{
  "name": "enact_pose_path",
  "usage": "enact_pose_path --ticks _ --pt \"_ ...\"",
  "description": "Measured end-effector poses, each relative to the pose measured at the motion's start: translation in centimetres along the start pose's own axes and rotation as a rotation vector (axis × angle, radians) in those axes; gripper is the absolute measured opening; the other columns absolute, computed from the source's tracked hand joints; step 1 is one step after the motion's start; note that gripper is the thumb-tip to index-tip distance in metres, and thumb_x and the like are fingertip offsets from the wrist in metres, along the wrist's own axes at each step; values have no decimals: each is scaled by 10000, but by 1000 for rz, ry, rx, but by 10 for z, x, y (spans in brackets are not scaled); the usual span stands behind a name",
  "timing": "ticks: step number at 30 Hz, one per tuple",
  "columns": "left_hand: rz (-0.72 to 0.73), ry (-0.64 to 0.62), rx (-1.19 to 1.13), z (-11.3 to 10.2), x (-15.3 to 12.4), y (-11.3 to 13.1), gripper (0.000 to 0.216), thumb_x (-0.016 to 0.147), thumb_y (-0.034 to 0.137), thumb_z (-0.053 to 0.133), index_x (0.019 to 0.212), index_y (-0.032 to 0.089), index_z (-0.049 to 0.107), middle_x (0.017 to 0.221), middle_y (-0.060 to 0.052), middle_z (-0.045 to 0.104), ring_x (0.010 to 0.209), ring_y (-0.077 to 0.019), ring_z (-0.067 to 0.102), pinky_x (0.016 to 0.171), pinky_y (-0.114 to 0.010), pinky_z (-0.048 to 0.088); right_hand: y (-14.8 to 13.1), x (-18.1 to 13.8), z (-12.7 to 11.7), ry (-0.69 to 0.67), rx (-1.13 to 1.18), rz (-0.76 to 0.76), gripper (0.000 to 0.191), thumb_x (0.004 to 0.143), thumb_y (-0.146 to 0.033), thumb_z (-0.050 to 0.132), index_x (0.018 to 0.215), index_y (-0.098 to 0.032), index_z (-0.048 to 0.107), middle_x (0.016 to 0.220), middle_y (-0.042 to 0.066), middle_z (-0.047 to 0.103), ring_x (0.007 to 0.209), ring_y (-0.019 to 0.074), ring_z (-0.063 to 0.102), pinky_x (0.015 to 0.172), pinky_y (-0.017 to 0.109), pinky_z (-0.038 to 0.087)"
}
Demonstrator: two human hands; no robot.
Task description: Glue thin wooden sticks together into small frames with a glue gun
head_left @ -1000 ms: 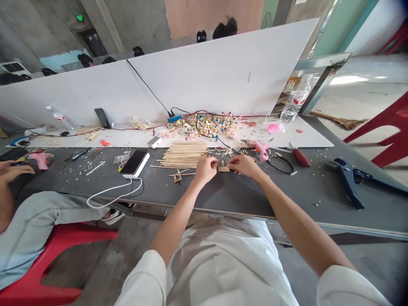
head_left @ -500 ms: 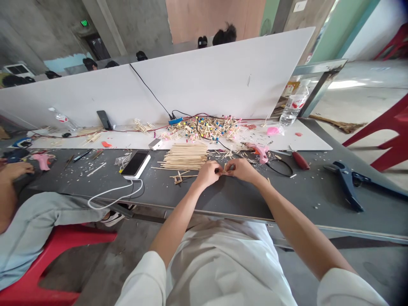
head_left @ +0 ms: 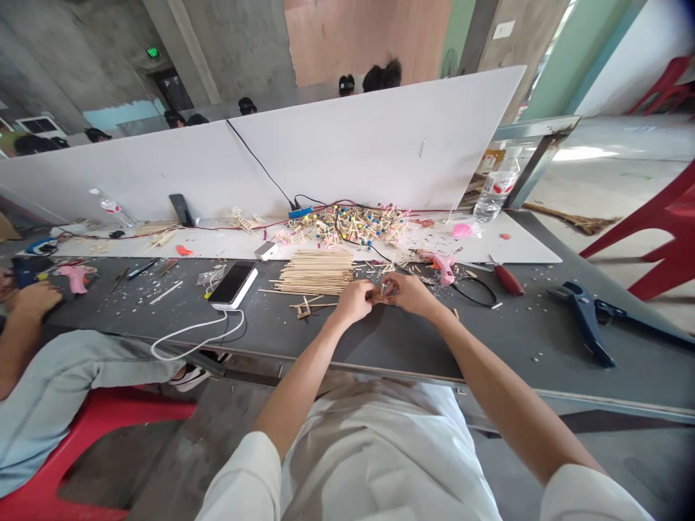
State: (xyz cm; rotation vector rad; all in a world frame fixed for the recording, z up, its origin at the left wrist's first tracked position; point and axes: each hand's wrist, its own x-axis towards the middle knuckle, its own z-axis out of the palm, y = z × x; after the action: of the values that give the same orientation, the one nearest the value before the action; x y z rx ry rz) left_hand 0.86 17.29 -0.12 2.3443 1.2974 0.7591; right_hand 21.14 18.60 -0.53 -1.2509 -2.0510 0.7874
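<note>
My left hand point(head_left: 355, 302) and my right hand point(head_left: 408, 292) meet over the dark table, fingers closed around a small frame of wooden sticks point(head_left: 385, 297). Part of the frame shows between the fingertips; the rest is covered by them. Just beyond my left hand lies a row of thin wooden sticks point(head_left: 316, 272). Left of that hand, a small square stick frame point(head_left: 304, 310) rests on the table beside a few loose sticks. Behind my right hand is a pink glue gun point(head_left: 442, 266) with a black cable.
A white power bank with a phone-like dark top point(head_left: 233, 285) and cable lies left. Stick pieces with coloured balls point(head_left: 358, 224) are heaped at the back. A red-handled tool point(head_left: 509, 280), blue cutters point(head_left: 583, 318) and a water bottle point(head_left: 495, 192) are right. A co-worker's hand point(head_left: 38, 298) is far left.
My hands stay together at nearly the same spot. The fingertips have shifted slightly, and more of the small stick frame shows between them. The whole view has tilted up a little.
</note>
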Motion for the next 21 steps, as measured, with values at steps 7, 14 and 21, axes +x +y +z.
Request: enact_pose_path --ticks 7,14,21 --pt "-11 3 45 1 -2 3 175 805 84 679 925 171 772 930 -82 720 853 -216 677 786 -296 520 1 1 0 -11 -31 -7 290 707 -162 786 980 -203 696 809 14 779 729 192 698 679 264 471" --pt "-24 222 10 -18 -18 7 211 925 153 580 1061 186 737 1020 -83 736 914 -210 687 851 -324 545 4 2 1 -19 -8 12 304 714 -154 765 1007 -204 703 826 12 768 728 181 686 680 260 470" --pt "-128 556 328 -66 -87 -15 342 861 208 681 1198 255 710 1188 -99 671 1208 -320 573 1118 -501 426 7 3 1 -15 20 7 305 699 -114 749 988 -203 704 820 4 763 734 173 687 691 254 475"
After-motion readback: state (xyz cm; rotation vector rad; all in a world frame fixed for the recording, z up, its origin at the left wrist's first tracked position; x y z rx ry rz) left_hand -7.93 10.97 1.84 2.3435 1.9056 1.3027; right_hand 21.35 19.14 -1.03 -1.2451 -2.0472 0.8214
